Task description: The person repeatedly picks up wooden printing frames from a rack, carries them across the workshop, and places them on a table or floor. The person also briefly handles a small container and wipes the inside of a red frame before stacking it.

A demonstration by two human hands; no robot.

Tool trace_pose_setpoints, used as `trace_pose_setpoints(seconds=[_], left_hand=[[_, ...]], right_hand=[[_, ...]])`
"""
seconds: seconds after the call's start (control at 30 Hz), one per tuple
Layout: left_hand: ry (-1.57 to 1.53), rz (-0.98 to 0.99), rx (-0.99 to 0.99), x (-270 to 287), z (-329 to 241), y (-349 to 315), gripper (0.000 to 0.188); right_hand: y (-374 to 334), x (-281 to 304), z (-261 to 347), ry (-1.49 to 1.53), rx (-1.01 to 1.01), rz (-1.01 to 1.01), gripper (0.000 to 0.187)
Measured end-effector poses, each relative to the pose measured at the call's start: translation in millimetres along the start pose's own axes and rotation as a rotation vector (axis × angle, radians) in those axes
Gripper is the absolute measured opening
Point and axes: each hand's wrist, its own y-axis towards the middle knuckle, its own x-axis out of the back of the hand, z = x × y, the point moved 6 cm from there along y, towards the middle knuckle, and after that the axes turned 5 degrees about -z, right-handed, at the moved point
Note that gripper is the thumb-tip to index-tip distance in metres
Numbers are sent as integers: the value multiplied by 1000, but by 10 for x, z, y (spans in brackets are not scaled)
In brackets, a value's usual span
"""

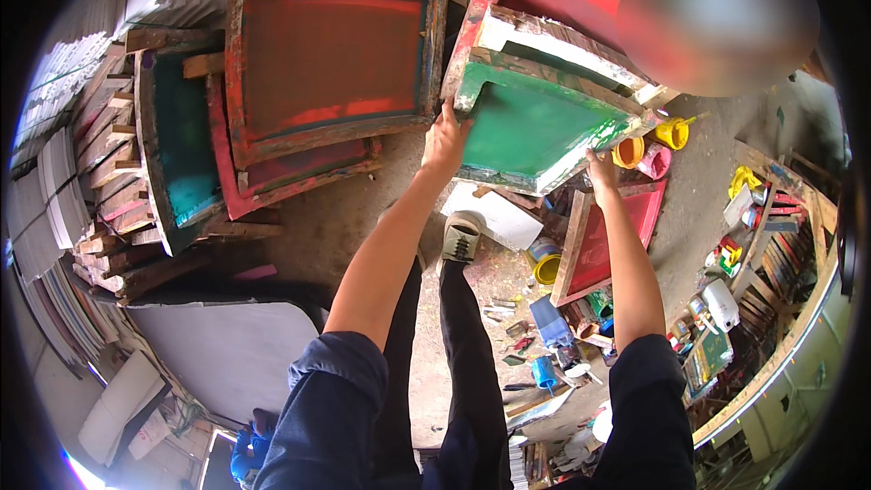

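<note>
With both arms stretched forward I hold a green screen-printing frame (526, 132), its wooden edges smeared with white and green paint. My left hand (445, 141) is closed on its left corner, the fingers partly hidden by the frame. At the lower right edge, my right hand (600, 171) grips the wood. Directly behind it are a white-smeared wooden frame (562, 41) and a red screen frame (553, 0); whether they touch the green one is hard to tell. Left of my left hand leans a large screen frame (336, 59) with brownish-red mesh.
More frames, one teal (181, 136) and one red (295, 168), lean at the left beside stacked wooden frames (113, 181). A small red screen (612, 240) stands below my right hand. Yellow paint pots (672, 133), a blue cup (544, 372) and tools litter the floor. A blurred patch covers the upper right.
</note>
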Motion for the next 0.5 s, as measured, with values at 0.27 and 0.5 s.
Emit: trace_pose_setpoints(seconds=[0.27, 0.5], left_hand=[[-277, -246, 95, 491, 233, -522, 57], [-163, -347, 427, 1251, 807, -2284, 51]], right_hand=[[-1158, -393, 520, -25, 28, 22, 57], [-2820, -1014, 225, -329, 501, 349, 37]])
